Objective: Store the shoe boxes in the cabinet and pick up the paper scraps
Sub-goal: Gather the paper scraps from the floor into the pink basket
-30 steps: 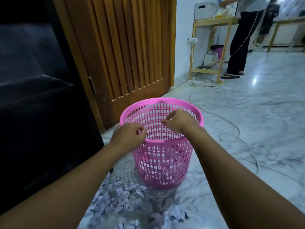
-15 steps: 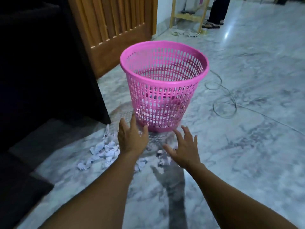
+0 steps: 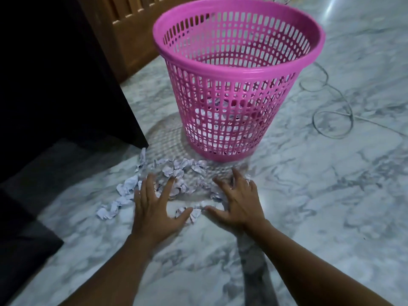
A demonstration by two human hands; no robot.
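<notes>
My left grip (image 3: 154,209) and right grip (image 3: 238,204) lie spread-fingered, holding nothing, on the paper scraps (image 3: 176,171) scattered over the marble floor (image 3: 320,195) at centre frame, just below the pink basket (image 3: 238,64); more scraps show through its mesh.

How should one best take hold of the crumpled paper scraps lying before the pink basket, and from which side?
Probably from above, at the heap's two outer edges, sweeping inward: the paper scraps lie loose, small and spread on the floor, so single pinches gather little. The left hand and right hand are over them, fingers spread.
</notes>
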